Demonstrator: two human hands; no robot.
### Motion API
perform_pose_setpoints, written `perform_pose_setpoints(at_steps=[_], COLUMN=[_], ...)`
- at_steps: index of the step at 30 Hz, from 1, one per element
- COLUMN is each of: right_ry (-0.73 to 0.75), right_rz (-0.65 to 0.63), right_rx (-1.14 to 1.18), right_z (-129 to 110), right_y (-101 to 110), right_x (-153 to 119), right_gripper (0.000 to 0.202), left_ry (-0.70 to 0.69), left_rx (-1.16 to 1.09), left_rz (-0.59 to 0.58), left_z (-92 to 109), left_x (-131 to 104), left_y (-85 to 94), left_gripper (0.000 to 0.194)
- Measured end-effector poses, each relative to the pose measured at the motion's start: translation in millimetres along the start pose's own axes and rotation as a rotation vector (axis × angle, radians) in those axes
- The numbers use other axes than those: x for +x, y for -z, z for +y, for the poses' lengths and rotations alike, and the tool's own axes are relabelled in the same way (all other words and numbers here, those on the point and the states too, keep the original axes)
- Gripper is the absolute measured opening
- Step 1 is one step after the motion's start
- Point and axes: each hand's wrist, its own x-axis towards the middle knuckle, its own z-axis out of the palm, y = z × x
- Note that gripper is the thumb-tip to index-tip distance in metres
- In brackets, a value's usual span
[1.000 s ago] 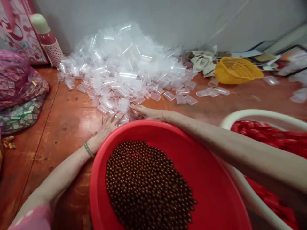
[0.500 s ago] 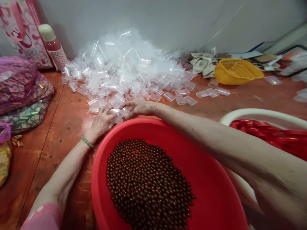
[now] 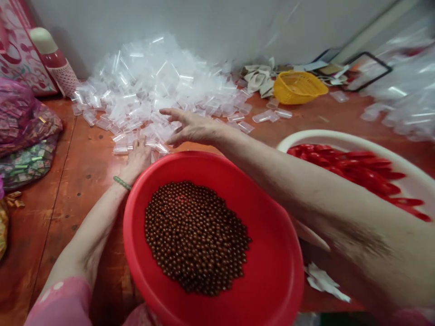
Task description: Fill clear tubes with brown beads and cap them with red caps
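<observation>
A large heap of small clear plastic cases [image 3: 152,86] lies against the wall. My left hand [image 3: 138,156], wearing a green bead bracelet [image 3: 122,183], rests at the heap's near edge with its fingers spread on the cases. Over the front of the heap, my right hand [image 3: 190,127] is open, thumb and fingers apart, with nothing in it. Just below both hands stands a red basin [image 3: 272,253] with many brown round balls [image 3: 197,235] and a few red bits among them. My right forearm passes over the basin's right rim.
White basin [image 3: 316,134] with red pieces [image 3: 360,167] at right; yellow basket [image 3: 297,88] and cloth [image 3: 258,79] behind. More clear cases [image 3: 404,95] at far right. Bags of small packets [image 3: 27,158], a bottle [image 3: 54,59] and a patterned bag [image 3: 20,54] at left.
My right hand has lifted and moved away from my left hand, its fingers now spread over the heap. The view has shifted, showing more of the right side.
</observation>
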Motion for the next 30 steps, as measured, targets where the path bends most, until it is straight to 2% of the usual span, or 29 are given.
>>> perform_pose_setpoints(at_steps=[2, 4, 7, 9, 11, 14, 16, 19, 22, 24, 28, 30], right_ry=[-0.011, 0.008, 0.117, 0.178, 0.227, 0.230, 0.194, 0.164, 0.138, 0.092, -0.036, -0.056], right_rz=[0.061, 0.085, 0.091, 0.062, 0.023, -0.052, -0.186, -0.265, -0.258, -0.277, -0.330, -0.343], right_rx=[-0.033, -0.003, 0.069, 0.020, -0.162, -0.691, -0.969, -1.125, -1.133, -1.070, -0.916, -0.910], right_z=[0, -6, -25, -36, -35, -10, 13, 39, 48, 48, 46, 46], right_y=[3, 6, 5, -2, -14, -38, -53, -68, -72, -70, -60, -53], right_x=[-4, -17, -58, -94, -127, -162, -174, -183, -187, -186, -179, -175], right_gripper=[0.084, 0.067, 0.045, 0.034, 0.020, 0.018, 0.022, 0.029, 0.038, 0.043, 0.037, 0.029], left_ry=[0.000, -0.007, -0.007, 0.031, 0.049, 0.029, 0.024, 0.045, 0.036, -0.042, -0.227, -0.323], left_rx=[-0.041, -0.089, -0.272, -0.517, -0.831, -1.192, -1.309, -1.403, -1.382, -1.245, -0.622, -0.368], left_rz=[0.013, 0.083, 0.268, 0.292, 0.203, 0.031, -0.052, -0.170, -0.293, -0.328, -0.283, -0.384], left_z=[-8, -16, -24, -22, -13, 8, 23, 41, 55, 63, 78, 84], left_x=[3, 3, -6, -19, -37, -67, -86, -107, -118, -122, -126, -128], left_y=[0.1, 4.8, 22.3, 38.8, 55.6, 75.8, 85.2, 93.2, 92.4, 86.9, 71.3, 64.4], left_gripper=[0.025, 0.025, 0.044, 0.051, 0.053, 0.055, 0.052, 0.042, 0.031, 0.026, 0.025, 0.022])
